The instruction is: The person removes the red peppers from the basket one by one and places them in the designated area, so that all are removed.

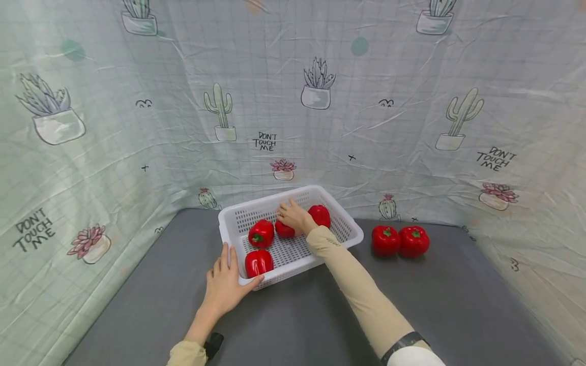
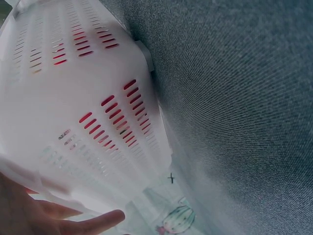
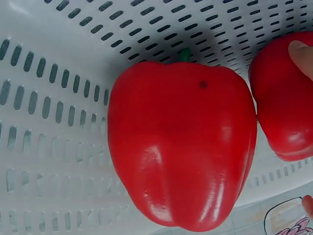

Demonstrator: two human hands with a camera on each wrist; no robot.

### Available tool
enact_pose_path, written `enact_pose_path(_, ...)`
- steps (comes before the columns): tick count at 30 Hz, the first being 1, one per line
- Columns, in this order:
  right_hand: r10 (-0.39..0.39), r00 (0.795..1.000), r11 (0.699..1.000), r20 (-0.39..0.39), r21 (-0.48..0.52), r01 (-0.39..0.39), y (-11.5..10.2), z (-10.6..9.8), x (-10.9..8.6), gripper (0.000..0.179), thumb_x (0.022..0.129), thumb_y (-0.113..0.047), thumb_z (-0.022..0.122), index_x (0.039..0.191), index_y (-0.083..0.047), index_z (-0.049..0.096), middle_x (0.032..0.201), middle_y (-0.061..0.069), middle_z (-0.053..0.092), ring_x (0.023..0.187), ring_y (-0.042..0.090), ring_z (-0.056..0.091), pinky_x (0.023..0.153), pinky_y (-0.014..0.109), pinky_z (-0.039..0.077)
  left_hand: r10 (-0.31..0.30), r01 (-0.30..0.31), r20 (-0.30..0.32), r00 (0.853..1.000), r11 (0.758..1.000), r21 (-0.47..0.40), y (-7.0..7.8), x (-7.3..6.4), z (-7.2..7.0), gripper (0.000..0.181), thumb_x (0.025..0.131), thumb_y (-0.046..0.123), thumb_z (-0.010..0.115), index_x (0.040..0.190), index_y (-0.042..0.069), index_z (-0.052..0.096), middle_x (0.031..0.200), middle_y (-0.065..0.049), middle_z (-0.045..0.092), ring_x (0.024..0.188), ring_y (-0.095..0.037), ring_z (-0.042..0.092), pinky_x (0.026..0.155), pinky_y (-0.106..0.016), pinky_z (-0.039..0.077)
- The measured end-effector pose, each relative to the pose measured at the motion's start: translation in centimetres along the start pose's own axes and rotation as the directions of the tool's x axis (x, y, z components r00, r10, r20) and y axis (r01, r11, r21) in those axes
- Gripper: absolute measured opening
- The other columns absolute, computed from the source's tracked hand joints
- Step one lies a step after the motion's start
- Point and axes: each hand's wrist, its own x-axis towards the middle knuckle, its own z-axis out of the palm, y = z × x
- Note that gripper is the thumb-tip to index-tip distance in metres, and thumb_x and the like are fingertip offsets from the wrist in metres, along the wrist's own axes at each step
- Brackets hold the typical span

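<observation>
A white perforated plastic basket (image 1: 293,267) holds several red bell peppers. My right hand (image 1: 295,217) reaches inside and grips one red bell pepper (image 1: 285,231), partly hidden under the fingers; in the right wrist view a thumb (image 3: 302,58) presses its side. Right beside it sits another bell pepper (image 3: 181,147) with a short green stem. Two more, a bell pepper (image 1: 261,235) with its stem facing forward and a bell pepper (image 1: 259,263) at the near corner, lie toward the left end. At the basket's near left corner, my left hand (image 1: 225,285) rests on the rim with fingers straight and spread.
Two red bell peppers (image 1: 385,241) stand side by side on the dark grey table (image 1: 458,300), right of the basket. A pale cloth (image 1: 284,66) printed with cacti hangs behind and along both sides, close to the basket's far edge.
</observation>
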Motion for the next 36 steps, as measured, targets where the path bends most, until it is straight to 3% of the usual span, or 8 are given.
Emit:
enact_pose_path(4,0.014,1.0,0.998,0.016,0.053,-0.015,0.1,-0.1,-0.4,0.068,0.076,-0.052,0.06,0.132,-0.023,0.035,0.136,0.0,0.044,0.131,0.023,0.031,0.108,0.045,0.026,-0.003,0.003,0.016,1.0,1.0,-0.009,0.2,-0.1,0.0,0.101,0.072,0.058,0.061,0.14,-0.005,0.021,0.148,-0.023,0.013,0.122,-0.047,0.033,0.09,-0.065,0.032)
enact_pose_path(11,0.054,0.999,0.99,0.006,0.131,-0.055,0.8,-1.0,-1.0,0.076,0.074,-0.053,0.063,0.137,-0.028,0.031,0.141,0.002,0.038,0.133,0.026,0.029,0.106,0.049,0.028,-0.005,0.006,0.022,1.0,1.0,-0.007,0.3,-0.1,-0.1,0.101,0.072,0.059,0.06,0.14,-0.005,0.021,0.148,-0.023,0.012,0.122,-0.047,0.033,0.091,-0.065,0.031)
enact_pose_path(16,0.08,0.995,0.979,-0.054,0.191,-0.068,1.2,-1.5,-1.3,0.073,0.072,-0.049,0.067,0.134,-0.028,0.035,0.138,0.006,0.039,0.128,0.028,0.034,0.103,0.049,0.032,-0.003,0.004,0.021,1.0,1.0,-0.013,0.2,-0.1,0.0,0.103,0.071,0.06,0.06,0.14,-0.005,0.021,0.148,-0.023,0.012,0.122,-0.047,0.033,0.09,-0.066,0.031)
enact_pose_path(21,0.098,0.989,0.979,-0.113,0.19,-0.076,1.7,-2.3,-1.5,0.069,0.071,-0.049,0.069,0.128,-0.025,0.04,0.131,0.008,0.041,0.121,0.031,0.039,0.096,0.047,0.038,0.004,-0.004,0.02,1.0,1.0,-0.002,0.1,-0.1,0.0,0.103,0.072,0.063,0.057,0.139,-0.007,0.02,0.148,-0.024,0.012,0.121,-0.048,0.034,0.09,-0.065,0.032)
enact_pose_path(30,0.08,0.996,0.971,-0.038,0.23,-0.069,3.1,-3.4,-2.6,0.071,0.072,-0.046,0.069,0.131,-0.02,0.037,0.137,0.012,0.033,0.123,0.033,0.037,0.098,0.05,0.035,0.003,-0.002,0.016,1.0,1.0,-0.012,0.0,0.0,0.0,0.105,0.072,0.062,0.058,0.14,-0.007,0.018,0.148,-0.024,0.011,0.121,-0.049,0.033,0.09,-0.066,0.031)
enact_pose_path(36,0.083,0.996,0.97,-0.041,0.23,-0.071,4.0,-3.7,-3.9,0.071,0.073,-0.044,0.068,0.132,-0.021,0.036,0.139,0.013,0.031,0.119,0.032,0.041,0.096,0.048,0.038,0.002,-0.002,0.025,1.0,1.0,-0.009,-0.2,0.1,0.1,0.105,0.072,0.063,0.057,0.14,-0.007,0.017,0.149,-0.024,0.009,0.122,-0.049,0.032,0.09,-0.066,0.031)
